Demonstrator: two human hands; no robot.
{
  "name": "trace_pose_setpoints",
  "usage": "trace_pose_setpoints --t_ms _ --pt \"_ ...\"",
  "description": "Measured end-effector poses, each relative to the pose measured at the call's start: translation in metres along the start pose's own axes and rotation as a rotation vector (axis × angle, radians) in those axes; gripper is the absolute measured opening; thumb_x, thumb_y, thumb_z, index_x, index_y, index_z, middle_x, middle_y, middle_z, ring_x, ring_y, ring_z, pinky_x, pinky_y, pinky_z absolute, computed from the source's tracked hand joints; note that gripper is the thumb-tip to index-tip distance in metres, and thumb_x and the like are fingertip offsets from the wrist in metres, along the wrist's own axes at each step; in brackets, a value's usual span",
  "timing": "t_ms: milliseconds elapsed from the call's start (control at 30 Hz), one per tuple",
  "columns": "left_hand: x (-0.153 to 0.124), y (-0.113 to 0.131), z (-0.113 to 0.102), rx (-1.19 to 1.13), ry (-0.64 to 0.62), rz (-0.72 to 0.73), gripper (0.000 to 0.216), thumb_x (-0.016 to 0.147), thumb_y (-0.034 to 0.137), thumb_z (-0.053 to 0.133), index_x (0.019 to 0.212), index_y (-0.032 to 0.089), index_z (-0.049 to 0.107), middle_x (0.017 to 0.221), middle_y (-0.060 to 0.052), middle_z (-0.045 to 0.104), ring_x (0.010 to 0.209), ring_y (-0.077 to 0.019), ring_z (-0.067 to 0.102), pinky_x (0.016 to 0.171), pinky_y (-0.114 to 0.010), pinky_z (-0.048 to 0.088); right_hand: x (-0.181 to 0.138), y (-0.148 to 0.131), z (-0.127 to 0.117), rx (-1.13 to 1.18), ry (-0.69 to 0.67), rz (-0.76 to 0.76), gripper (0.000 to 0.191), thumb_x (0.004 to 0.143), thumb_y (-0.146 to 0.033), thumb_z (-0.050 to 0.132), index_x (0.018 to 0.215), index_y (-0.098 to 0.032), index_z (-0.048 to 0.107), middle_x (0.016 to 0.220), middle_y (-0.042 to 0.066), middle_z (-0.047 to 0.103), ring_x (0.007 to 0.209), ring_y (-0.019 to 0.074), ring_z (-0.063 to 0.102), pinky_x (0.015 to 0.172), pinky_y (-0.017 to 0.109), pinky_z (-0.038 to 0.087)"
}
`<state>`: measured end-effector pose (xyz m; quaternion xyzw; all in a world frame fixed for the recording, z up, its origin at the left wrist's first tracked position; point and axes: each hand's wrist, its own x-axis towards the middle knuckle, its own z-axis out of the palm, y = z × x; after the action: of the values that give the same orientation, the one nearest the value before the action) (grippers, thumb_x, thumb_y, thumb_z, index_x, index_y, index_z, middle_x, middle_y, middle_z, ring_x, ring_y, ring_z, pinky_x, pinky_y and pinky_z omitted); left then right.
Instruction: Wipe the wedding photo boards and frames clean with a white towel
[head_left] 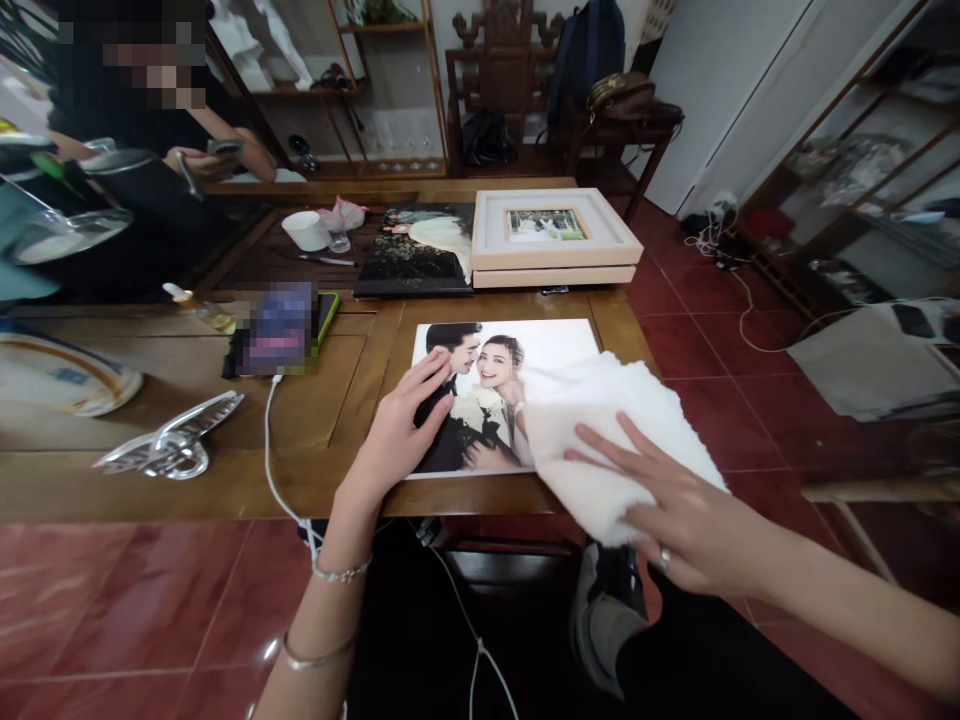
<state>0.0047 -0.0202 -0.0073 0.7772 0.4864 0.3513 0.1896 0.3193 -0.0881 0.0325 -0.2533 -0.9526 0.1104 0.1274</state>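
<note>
A white-backed photo panel [480,455] showing two people in wedding clothes lies flat at the table's front edge. My left hand [405,420] rests on its left side, fingers stretched out, holding nothing. Over the panel's right part spreads a fluffy white cloth [615,395], which hides that side and hangs past the table edge. My right hand [660,490] grips this cloth: two fingers lie along its top and the others curl into a fold near the panel's lower right corner. The thumb of that hand is hidden.
Behind the panel stand stacked wooden picture frames [559,270] and a dark photo album [420,250]. To the left are a phone [277,330] with a white cable, a dropper bottle [202,310] and a silver clip-like object [172,440]. A person [127,120] sits across the table.
</note>
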Motion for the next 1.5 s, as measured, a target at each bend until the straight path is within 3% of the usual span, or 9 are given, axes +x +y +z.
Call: trace_pose_setpoints --t_ms 167,333,467,600,733,900,1133,1267,1500 --pt "0.000 -0.001 -0.001 -0.004 -0.014 0.006 0.040 0.093 0.028 0.049 0.132 0.021 0.053 0.144 -0.008 0.046 0.136 -0.0223 0.039 0.114 -0.046 0.030 0.013 0.003 -0.006 0.026 -0.065 -0.012 0.016 0.081 -0.014 0.048 0.079 -0.021 0.063 0.145 0.013 0.043 0.140 0.0286 0.025 0.114 0.061 0.020" --pt "0.000 -0.001 -0.001 -0.006 -0.017 0.005 0.041 0.093 0.028 0.050 0.133 0.021 0.053 0.144 -0.008 0.046 0.136 -0.0222 0.038 0.114 -0.046 0.030 0.043 0.051 -0.022 0.019 -0.111 0.167 0.023 0.089 -0.023 0.039 0.090 -0.022 0.062 0.133 0.012 0.056 0.137 0.0305 0.034 0.102 0.056 0.041" --pt "0.000 -0.001 -0.001 -0.014 -0.020 0.002 0.041 0.093 0.028 0.049 0.133 0.021 0.052 0.144 -0.008 0.046 0.136 -0.0223 0.038 0.114 -0.046 0.029 0.069 0.096 -0.028 0.003 -0.076 0.285 0.028 0.093 -0.037 0.037 0.096 -0.021 0.060 0.105 0.011 0.067 0.120 0.0360 0.051 0.088 0.053 0.046" --pt "0.001 -0.001 -0.001 -0.020 -0.020 -0.007 0.041 0.093 0.027 0.050 0.133 0.020 0.053 0.144 -0.008 0.046 0.136 -0.0220 0.038 0.114 -0.044 0.029 0.086 0.118 -0.027 0.011 0.011 0.342 0.034 0.096 -0.042 0.033 0.093 -0.020 0.059 0.077 0.006 0.065 0.091 0.0310 0.063 0.085 0.051 0.046" --pt "0.001 -0.001 -0.002 -0.017 -0.019 -0.017 0.041 0.093 0.027 0.050 0.133 0.019 0.053 0.144 -0.008 0.046 0.136 -0.0214 0.038 0.115 -0.044 0.029 0.076 0.098 -0.016 -0.056 0.072 0.339 0.025 0.094 -0.032 0.038 0.098 -0.019 0.060 0.109 0.012 0.066 0.113 0.0361 0.056 0.090 0.056 0.045" --pt "0.000 -0.001 -0.001 -0.008 -0.020 -0.005 0.041 0.093 0.027 0.050 0.134 0.020 0.052 0.145 -0.008 0.045 0.136 -0.0210 0.038 0.115 -0.044 0.029 0.034 0.034 0.007 -0.092 0.151 0.229 0.018 0.089 -0.015 0.042 0.090 -0.015 0.061 0.140 0.023 0.046 0.137 0.0344 0.033 0.108 0.064 0.028" --pt "0.000 -0.002 -0.001 0.005 -0.023 0.002 0.041 0.093 0.027 0.049 0.133 0.018 0.053 0.145 -0.008 0.045 0.137 -0.0211 0.038 0.115 -0.043 0.029 0.011 -0.019 0.013 0.025 0.030 -0.027 0.013 0.076 -0.008 0.053 0.076 -0.016 0.063 0.144 0.019 0.043 0.139 0.0375 0.024 0.109 0.071 0.014" --pt "0.000 -0.002 -0.001 0.001 -0.021 0.004 0.041 0.093 0.028 0.050 0.132 0.018 0.053 0.145 -0.009 0.046 0.136 -0.0221 0.038 0.114 -0.044 0.029 0.037 0.004 0.002 0.001 -0.033 -0.008 0.020 0.082 -0.011 0.048 0.092 -0.015 0.065 0.137 0.021 0.051 0.139 0.0343 0.027 0.108 0.067 0.023" --pt "0.000 -0.002 0.000 -0.004 -0.023 -0.005 0.041 0.093 0.028 0.050 0.133 0.019 0.052 0.145 -0.009 0.045 0.136 -0.0214 0.038 0.115 -0.044 0.029 0.102 0.088 -0.014 -0.028 -0.027 0.152 0.025 0.094 -0.024 0.039 0.105 -0.019 0.062 0.115 0.010 0.066 0.127 0.0321 0.047 0.107 0.060 0.031"
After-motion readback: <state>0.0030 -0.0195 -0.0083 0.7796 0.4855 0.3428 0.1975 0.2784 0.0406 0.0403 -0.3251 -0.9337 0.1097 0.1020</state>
